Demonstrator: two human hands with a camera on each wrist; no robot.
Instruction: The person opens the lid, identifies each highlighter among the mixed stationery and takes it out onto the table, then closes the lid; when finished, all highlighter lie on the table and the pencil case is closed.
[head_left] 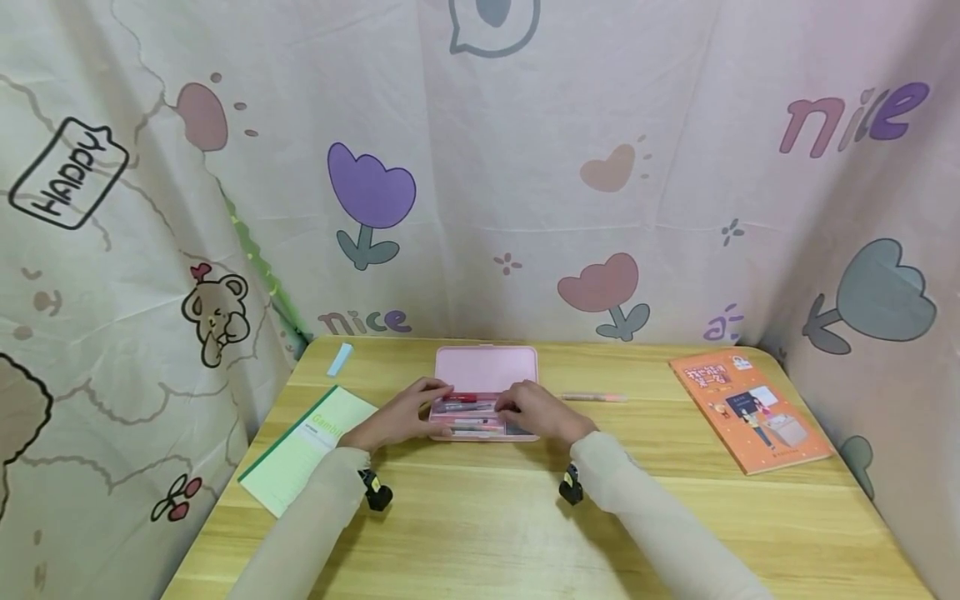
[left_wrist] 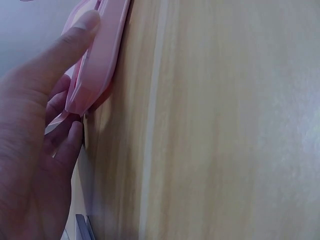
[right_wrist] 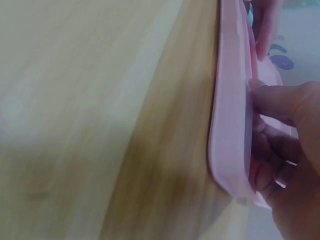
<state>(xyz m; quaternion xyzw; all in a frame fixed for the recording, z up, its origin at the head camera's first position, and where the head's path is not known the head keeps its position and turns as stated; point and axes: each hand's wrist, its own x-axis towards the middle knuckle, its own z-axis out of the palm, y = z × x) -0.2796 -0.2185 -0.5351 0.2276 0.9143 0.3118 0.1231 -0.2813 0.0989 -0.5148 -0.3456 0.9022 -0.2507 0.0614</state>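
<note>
A pink pencil case (head_left: 487, 367) lies on the table with its lid tilted back. Inside it are several pens, among them a red pen (head_left: 459, 397). My left hand (head_left: 401, 415) grips the left end of the case; in the left wrist view its thumb (left_wrist: 82, 25) lies along the near rim and the other fingers bend around the end. Over the right half of the case, my right hand (head_left: 542, 410) has bent fingers (right_wrist: 272, 145) reaching inside. Whether they pinch anything is hidden by the case wall and the hand itself.
To the left lie a light green notebook (head_left: 288, 467) and a pale blue strip (head_left: 340, 360). A pen with an orange end (head_left: 596, 397) lies right of the case. An orange book (head_left: 750, 417) is near the table's right edge. A patterned curtain (head_left: 487, 208) hangs behind.
</note>
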